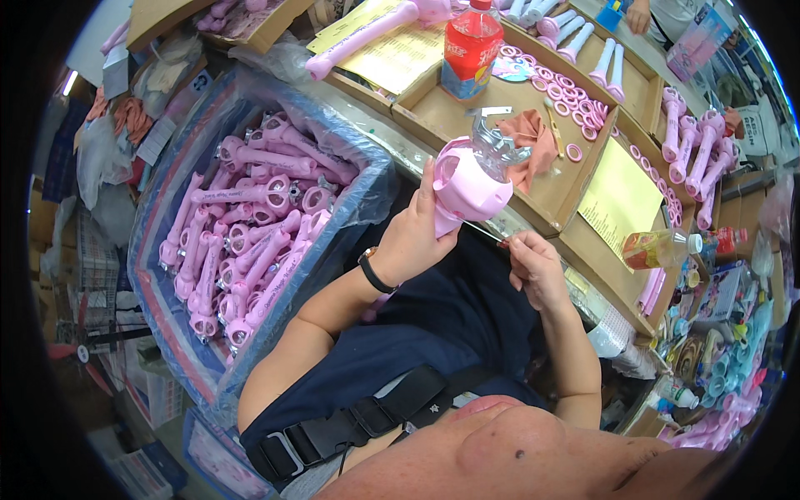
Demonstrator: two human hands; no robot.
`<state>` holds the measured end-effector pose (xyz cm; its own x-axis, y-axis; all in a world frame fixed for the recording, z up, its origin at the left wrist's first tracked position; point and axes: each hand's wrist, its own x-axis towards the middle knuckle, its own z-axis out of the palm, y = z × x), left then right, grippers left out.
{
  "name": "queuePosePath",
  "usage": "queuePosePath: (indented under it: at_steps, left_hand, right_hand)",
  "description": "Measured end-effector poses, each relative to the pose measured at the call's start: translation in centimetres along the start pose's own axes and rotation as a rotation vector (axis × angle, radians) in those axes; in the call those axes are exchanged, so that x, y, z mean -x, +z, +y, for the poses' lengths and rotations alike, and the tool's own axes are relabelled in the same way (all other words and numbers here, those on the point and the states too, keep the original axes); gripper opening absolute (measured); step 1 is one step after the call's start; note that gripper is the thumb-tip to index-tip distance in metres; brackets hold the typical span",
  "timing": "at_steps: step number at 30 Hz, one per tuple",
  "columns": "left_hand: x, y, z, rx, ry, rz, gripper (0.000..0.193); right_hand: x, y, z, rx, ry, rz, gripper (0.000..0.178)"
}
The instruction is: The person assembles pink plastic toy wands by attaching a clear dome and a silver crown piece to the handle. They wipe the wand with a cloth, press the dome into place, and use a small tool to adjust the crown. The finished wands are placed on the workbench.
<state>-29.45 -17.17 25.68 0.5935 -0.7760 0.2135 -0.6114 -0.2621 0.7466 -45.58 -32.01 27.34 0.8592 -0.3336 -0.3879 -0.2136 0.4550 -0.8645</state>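
Observation:
My left hand (414, 237) is closed around a pink plastic toy wand (472, 188), its rounded, open-framed head tilted up at the table's front edge. Just behind that head is a clear, shiny piece (497, 156); whether it is joined to the wand I cannot tell. My right hand (537, 271) is to the right and a little lower, with thumb and fingers pinched together. A small dark reddish thing shows at its fingertips, too small to name. On my left, a blue plastic-lined crate (154, 242) holds a heap of pink toy wands (242, 196).
Cardboard trays (533, 204) line the table, holding pink rings (575, 104), an orange cloth (527, 146) and a red-labelled bottle (472, 50). A yellow sheet (618, 196) and a tipped drink bottle (658, 248) lie rightward. Another person's hand (638, 17) shows at the far right.

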Motion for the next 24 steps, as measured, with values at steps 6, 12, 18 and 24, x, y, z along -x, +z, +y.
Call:
queuePosePath:
  at_steps: [6, 12, 18, 24]
  left_hand:
    - [-2.0, -0.4, -1.8, 0.284, 0.245, 0.054, 0.094]
    - [-3.0, -1.7, -1.4, 1.327, -0.001, -0.075, 0.091]
    - [-5.3, -1.1, -0.3, 1.533, 0.147, 0.022, 0.093]
    - [-3.9, 0.3, 0.0, 1.433, 0.027, -0.171, 0.057]
  right_hand:
    - [2.1, 0.1, -0.6, 0.425, -0.054, -0.117, 0.029]
    - [0.9, 5.0, 6.4, 0.303, -0.645, -0.014, 0.036]
    - [-1.0, 5.8, 13.9, 0.103, -0.57, 0.019, 0.051]
    - [-0.6, 4.4, 13.7, 0.357, -0.646, 0.159, 0.048]
